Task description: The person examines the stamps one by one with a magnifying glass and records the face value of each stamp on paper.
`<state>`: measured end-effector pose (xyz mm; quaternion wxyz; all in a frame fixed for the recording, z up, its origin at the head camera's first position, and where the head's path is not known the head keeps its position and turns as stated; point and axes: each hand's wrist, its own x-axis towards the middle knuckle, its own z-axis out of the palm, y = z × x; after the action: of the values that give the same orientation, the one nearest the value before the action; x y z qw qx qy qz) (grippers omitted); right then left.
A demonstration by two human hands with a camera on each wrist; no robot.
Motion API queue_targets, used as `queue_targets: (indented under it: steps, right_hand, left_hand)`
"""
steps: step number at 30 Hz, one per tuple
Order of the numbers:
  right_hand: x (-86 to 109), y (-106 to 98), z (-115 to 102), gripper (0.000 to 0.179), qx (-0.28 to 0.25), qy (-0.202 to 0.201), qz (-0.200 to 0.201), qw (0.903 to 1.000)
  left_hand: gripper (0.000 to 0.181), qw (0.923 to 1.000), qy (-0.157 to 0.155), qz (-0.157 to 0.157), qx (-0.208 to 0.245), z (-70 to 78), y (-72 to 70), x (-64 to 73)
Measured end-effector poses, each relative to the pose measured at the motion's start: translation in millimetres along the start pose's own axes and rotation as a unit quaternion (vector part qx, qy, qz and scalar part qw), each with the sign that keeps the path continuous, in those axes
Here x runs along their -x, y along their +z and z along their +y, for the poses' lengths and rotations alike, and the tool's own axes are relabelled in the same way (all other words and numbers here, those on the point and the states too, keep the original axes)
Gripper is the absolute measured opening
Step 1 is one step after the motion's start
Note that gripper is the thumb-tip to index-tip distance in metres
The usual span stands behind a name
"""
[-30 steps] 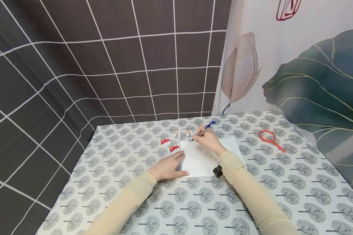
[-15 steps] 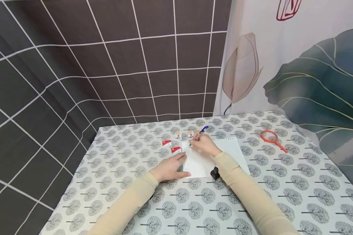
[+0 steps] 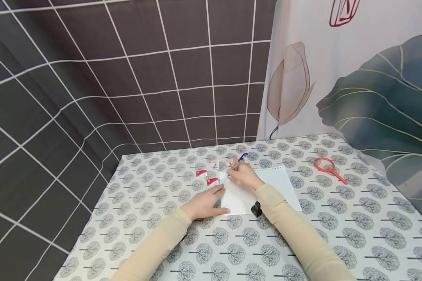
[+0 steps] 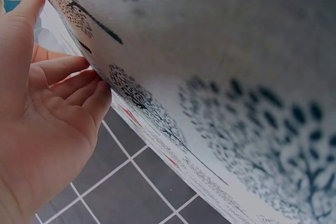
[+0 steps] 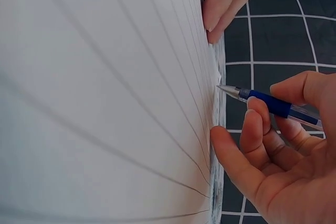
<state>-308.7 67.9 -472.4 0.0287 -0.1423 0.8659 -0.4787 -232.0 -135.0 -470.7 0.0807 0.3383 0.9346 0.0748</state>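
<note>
In the head view my right hand (image 3: 245, 176) pinches a blue pen (image 5: 274, 104) over the upper left of a lined paper sheet (image 3: 274, 187). The right wrist view shows the metal tip right at the paper's surface and the little finger resting on the sheet. My left hand (image 3: 205, 203) lies with straight fingers at the sheet's left edge, fingertips and thumb on the margin. The left wrist view shows its palm side low over the patterned cloth (image 4: 152, 93).
Two red-and-white cards (image 3: 201, 173) lie left of the sheet. Two small cards with portrait pictures (image 3: 215, 164) sit beyond its top edge. A red magnifying glass (image 3: 325, 165) is at the right. A dark grid curtain (image 3: 193, 70) hangs behind the table.
My right hand has brought the pen from the sheet's top edge down and left onto its upper left lines. The pen now stands steeper. My left hand stays at the sheet's edge.
</note>
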Motion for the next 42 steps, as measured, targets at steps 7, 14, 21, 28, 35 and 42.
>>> queue_targets:
  steps: [7, 14, 21, 28, 35, 42]
  right_hand:
    - [1.5, -0.4, -1.4, 0.014, 0.012, -0.008, -0.006, 0.9999]
    - [-0.2, 0.2, -1.2, 0.014, 0.018, 0.0, -0.006, 0.9998]
    - [-0.6, -0.8, -1.9, 0.015, 0.019, 0.001, -0.015, 0.9997]
    - [0.7, -1.2, -0.5, 0.016, 0.012, 0.009, -0.024, 0.9996]
    - [0.5, -1.8, 1.5, 0.016, 0.006, 0.008, -0.022, 0.9997]
    - [0.7, -2.1, 3.1, 0.018, -0.004, 0.016, -0.02, 0.9997]
  left_hand:
    - [0.088, 1.0, 0.001, -0.003, 0.007, 0.4, 0.4, 1.0]
    - [0.087, 1.0, 0.005, 0.001, 0.001, -2.0, 1.6, 0.7]
    - [0.087, 1.0, 0.006, 0.002, 0.004, -2.0, 0.2, 0.9]
    - [0.086, 1.0, 0.003, 0.0, 0.009, 1.0, -2.6, 2.3]
    - [0.086, 0.9999, 0.0, -0.003, 0.013, 1.7, -3.4, 2.0]
    - [0.086, 0.9999, -0.004, -0.003, 0.014, 1.3, -1.7, 1.5]
